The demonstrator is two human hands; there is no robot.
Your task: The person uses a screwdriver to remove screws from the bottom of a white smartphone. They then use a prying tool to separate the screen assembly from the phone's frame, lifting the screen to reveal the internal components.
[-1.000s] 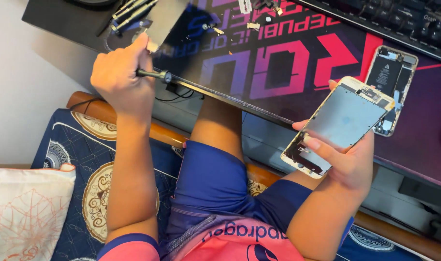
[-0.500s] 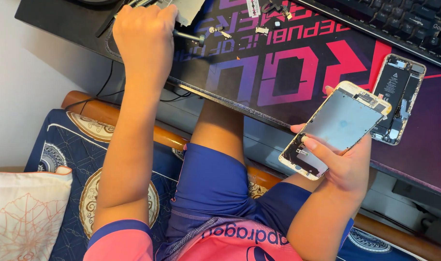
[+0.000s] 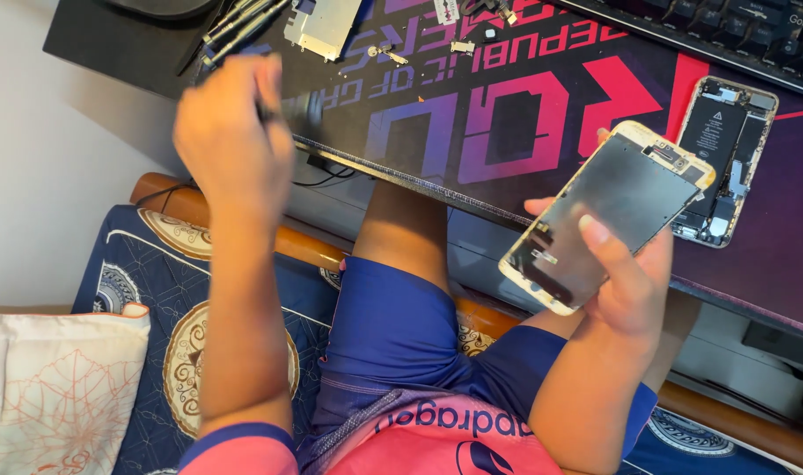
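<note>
Glass-fronted phone screen panel [image 3: 611,214], pinched only at its edges by the right hand [image 3: 634,281], could slip while the blurred left hand [image 3: 230,141], closed on a dark tool [image 3: 287,110], hovers upper left.

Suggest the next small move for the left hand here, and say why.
Probably bring the left hand across to the phone screen panel held in the right hand. The left hand looks closed on a thin dark tool, blurred, beside the tools at the mat's corner, while the panel is held inner side up with small parts exposed.
</note>
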